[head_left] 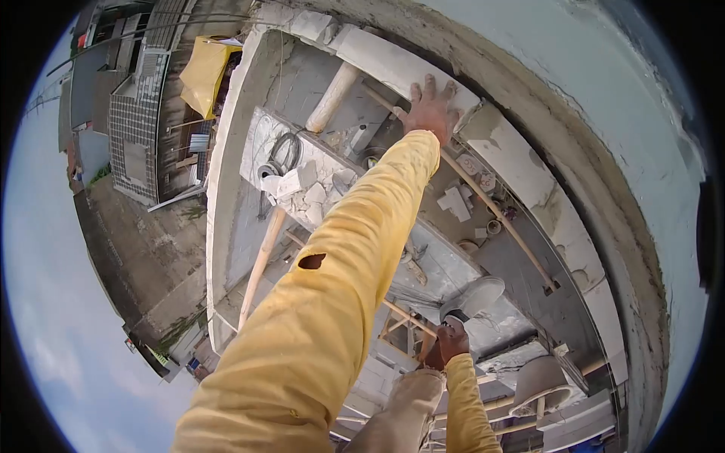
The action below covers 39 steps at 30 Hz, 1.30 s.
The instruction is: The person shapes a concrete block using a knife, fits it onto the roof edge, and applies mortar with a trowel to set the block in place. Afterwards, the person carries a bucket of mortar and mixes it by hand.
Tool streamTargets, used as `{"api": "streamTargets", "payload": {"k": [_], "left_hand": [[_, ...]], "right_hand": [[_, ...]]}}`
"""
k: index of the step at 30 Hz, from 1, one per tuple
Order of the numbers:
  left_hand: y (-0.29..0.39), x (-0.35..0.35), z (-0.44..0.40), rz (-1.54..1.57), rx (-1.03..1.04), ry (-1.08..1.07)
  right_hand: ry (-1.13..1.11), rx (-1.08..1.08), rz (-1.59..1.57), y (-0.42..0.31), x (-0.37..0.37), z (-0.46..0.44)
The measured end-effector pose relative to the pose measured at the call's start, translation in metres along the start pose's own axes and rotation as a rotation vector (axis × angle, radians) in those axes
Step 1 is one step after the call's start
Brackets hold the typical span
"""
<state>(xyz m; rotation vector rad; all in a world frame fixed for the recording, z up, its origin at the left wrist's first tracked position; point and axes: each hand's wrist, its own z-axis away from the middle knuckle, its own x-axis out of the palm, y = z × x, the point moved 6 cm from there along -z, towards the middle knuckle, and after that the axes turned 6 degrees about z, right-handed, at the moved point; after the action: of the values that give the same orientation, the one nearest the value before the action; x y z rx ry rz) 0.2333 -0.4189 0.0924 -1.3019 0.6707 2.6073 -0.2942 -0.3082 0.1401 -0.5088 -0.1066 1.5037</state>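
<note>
My left hand [429,109] lies with spread fingers on a pale block [377,60] in the top course of a curved wall. Its yellow sleeve [325,279], torn at the forearm, crosses the middle of the view. Lower right, my right hand [453,338] is closed around the dark handle of what looks like a trowel [482,294] with a rounded grey blade. That blade is over a grey, mortar-smeared plank [438,260]. Part of my trouser leg [400,411] shows below.
Broken block pieces [300,185] and a coil of wire [285,151] lie on the plank platform. Wooden poles [332,98] stand around it. A bucket-like container [541,383] is at lower right. Rubble [455,202] lies far below, and a yellow tarp [204,75] hangs outside the wall.
</note>
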Motion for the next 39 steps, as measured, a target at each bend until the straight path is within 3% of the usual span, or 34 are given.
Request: {"api": "streamTargets", "payload": {"k": [6, 11, 13, 17, 19, 22, 24, 28, 29, 31, 33, 34, 35, 39], "left_hand": [[0.009, -0.008, 0.001, -0.012, -0.025, -0.071], [0.036, -0.009, 0.069, 0.28, 0.357, 0.031], [0.02, -0.015, 0.117, 0.439, 0.364, 0.056], [-0.112, -0.005, 0.176, 0.364, 0.023, 0.147], [-0.208, 0.006, 0.198, 0.233, -0.212, 0.218], [-0.32, -0.014, 0.212, 0.097, -0.415, 0.304], [-0.368, -0.03, 0.211, 0.026, -0.587, 0.27], [-0.431, -0.023, 0.197, 0.201, -0.577, 0.021], [-0.439, -0.033, 0.194, 0.156, -0.548, 0.102], [-0.461, -0.05, 0.193, 0.066, -0.555, 0.252], [-0.481, -0.055, 0.194, -0.027, -0.636, 0.236], [-0.493, -0.049, 0.189, -0.065, -0.571, 0.159], [-0.505, -0.041, 0.181, -0.102, -0.495, 0.089], [-0.497, -0.056, 0.164, 0.06, -0.556, -0.043]], "right_hand": [[-0.023, -0.089, 0.109, -0.035, 0.0, -0.013], [-0.005, -0.025, -0.033, -0.019, 0.005, -0.018], [0.011, 0.034, -0.027, -0.019, 0.003, -0.019], [-0.003, -0.03, 0.113, -0.021, 0.001, -0.017], [-0.079, 0.14, 0.048, 0.014, 0.011, -0.024], [-0.046, 0.01, 0.216, -0.021, 0.003, -0.033], [-0.092, 0.07, 0.161, -0.039, 0.006, -0.038], [-0.073, 0.1, 0.134, -0.075, 0.016, -0.051], [-0.074, 0.104, 0.137, -0.084, 0.02, -0.05], [-0.082, 0.269, -0.222, -0.093, 0.031, -0.046], [-0.088, 0.194, -0.152, -0.056, 0.048, -0.048], [-0.08, 0.113, -0.089, -0.037, 0.051, -0.059], [-0.129, 0.233, -0.047, -0.064, 0.048, -0.055], [-0.067, 0.197, 0.124, -0.043, 0.053, -0.063]]}}
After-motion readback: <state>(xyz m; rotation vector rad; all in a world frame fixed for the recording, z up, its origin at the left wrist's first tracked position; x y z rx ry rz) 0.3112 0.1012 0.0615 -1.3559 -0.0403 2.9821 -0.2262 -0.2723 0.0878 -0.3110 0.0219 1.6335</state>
